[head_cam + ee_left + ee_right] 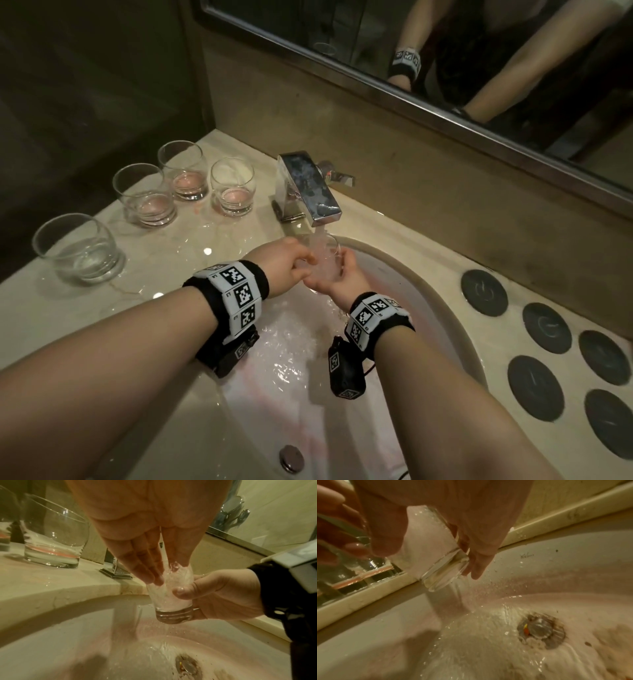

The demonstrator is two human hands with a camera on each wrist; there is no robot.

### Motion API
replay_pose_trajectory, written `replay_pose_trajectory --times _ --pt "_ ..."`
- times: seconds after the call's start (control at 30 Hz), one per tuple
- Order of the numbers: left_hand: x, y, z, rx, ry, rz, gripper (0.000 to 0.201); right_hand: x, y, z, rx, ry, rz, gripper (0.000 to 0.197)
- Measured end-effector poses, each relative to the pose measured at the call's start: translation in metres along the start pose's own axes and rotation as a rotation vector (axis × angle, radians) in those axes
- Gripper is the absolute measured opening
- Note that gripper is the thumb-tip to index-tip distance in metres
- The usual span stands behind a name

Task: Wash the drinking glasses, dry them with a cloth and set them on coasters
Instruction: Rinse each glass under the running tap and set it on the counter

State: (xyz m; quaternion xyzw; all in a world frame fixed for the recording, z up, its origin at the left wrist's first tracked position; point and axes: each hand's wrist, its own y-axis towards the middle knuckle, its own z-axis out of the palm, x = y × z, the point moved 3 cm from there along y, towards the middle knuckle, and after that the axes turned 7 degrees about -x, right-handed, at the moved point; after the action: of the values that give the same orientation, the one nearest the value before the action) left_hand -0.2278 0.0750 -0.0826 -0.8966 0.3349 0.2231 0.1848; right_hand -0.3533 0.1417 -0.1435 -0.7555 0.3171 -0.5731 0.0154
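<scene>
Foaming water blurs the clear glass (171, 596) under the tap (308, 186), over the sink (428, 274). The right hand (221, 599) grips its side; left hand's (137, 534) straight fingers (145, 569) reach inside.

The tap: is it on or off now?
On. Water pours from the tap into the glass held under it and runs down the sink.

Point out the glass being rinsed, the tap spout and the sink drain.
glass being rinsed (171, 601), left wrist view, lower side wall.
tap spout (310, 188), head view, top face.
sink drain (539, 627), right wrist view, metal stopper.
</scene>
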Motion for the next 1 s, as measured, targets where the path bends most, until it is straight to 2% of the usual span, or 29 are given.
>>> replay_pose_trajectory --times 0.17,0.33,0.47,0.53,0.67,0.77,0.83,1.0 --pt "0.0 0.001 -0.002 -0.016 -0.033 0.011 0.034 0.006 0.008 -0.011 0.026 -0.091 -0.028 0.074" --pt "0.002 0.002 -0.003 -0.004 -0.023 0.014 0.032 0.008 0.01 -0.015 0.016 -0.202 -0.088 0.086" --pt "0.009 0.001 -0.004 -0.014 -0.062 -0.025 0.03 0.017 0.011 -0.026 0.007 -0.315 -0.118 0.086" --pt "0.013 0.001 -0.004 -0.002 -0.06 -0.061 0.03 0.027 0.011 -0.032 0.038 -0.544 -0.15 0.089" --pt "0.019 -0.002 -0.003 0.019 -0.028 -0.128 0.031 0.046 0.009 -0.036 0.081 -1.242 -0.235 0.088" --pt "0.021 -0.004 -0.002 0.026 -0.03 -0.16 0.031 0.052 0.01 -0.037 0.054 -1.473 -0.271 0.084" --pt "0.02 -0.004 -0.002 0.019 -0.033 -0.164 0.03 0.052 0.011 -0.041 0.01 -1.424 -0.256 0.081" --pt "0.018 0.0 -0.005 -0.012 -0.044 -0.167 0.031 0.041 0.01 -0.046 -0.048 -0.809 -0.121 0.091"
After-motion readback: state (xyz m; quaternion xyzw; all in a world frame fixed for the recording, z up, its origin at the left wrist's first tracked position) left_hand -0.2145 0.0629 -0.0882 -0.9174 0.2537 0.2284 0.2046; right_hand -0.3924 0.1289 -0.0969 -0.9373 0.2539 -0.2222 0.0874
